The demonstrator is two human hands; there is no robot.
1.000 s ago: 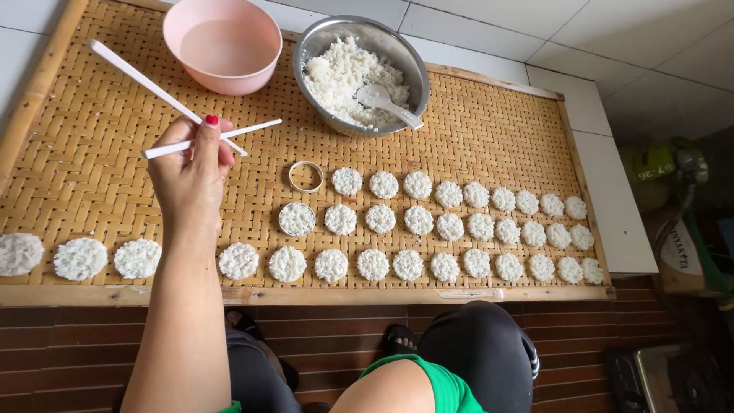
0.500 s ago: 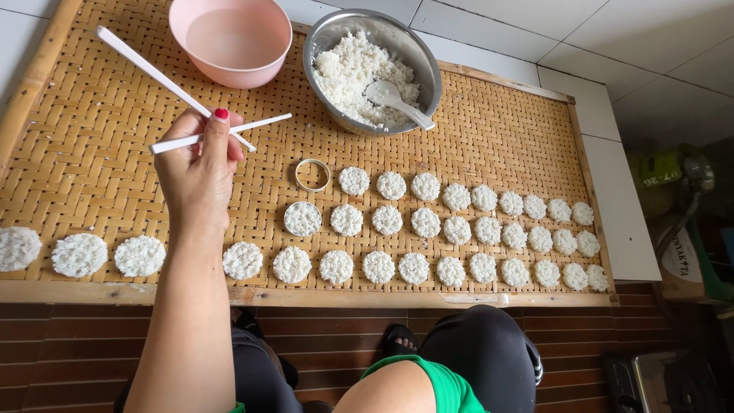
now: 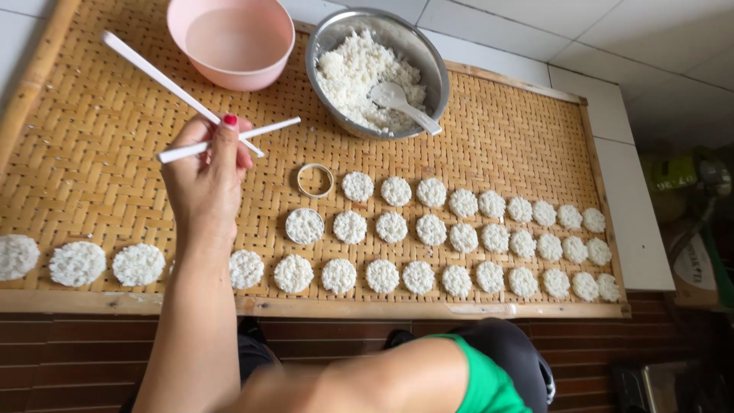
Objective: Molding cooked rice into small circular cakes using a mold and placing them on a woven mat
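Over the left part of the woven bamboo tray (image 3: 92, 191), gripping a pair of white chopsticks (image 3: 153, 73) in the left hand (image 3: 202, 183), fingers and red-nailed thumb clamped on them, the sticks crossing above the weave with nothing caught between their tips. Hovering just left of an empty metal ring (image 3: 315, 180) and of a rice cake sitting inside a second ring (image 3: 304, 226). Keeping the right hand out of view. Leaving three rows of round rice cakes (image 3: 428, 229) lying flat along the near edge, close together. Standing at the far side: a pink bowl (image 3: 284, 46) of water, and a steel bowl (image 3: 437, 76) of cooked rice (image 3: 352, 73) with a white spoon (image 3: 397, 99) resting in it. Judging by this, pausing between shaping one cake and the next; probably needing the chopstick tips uncrossed and brought down gently to the ringed cake, without breaking the neighbouring cakes.
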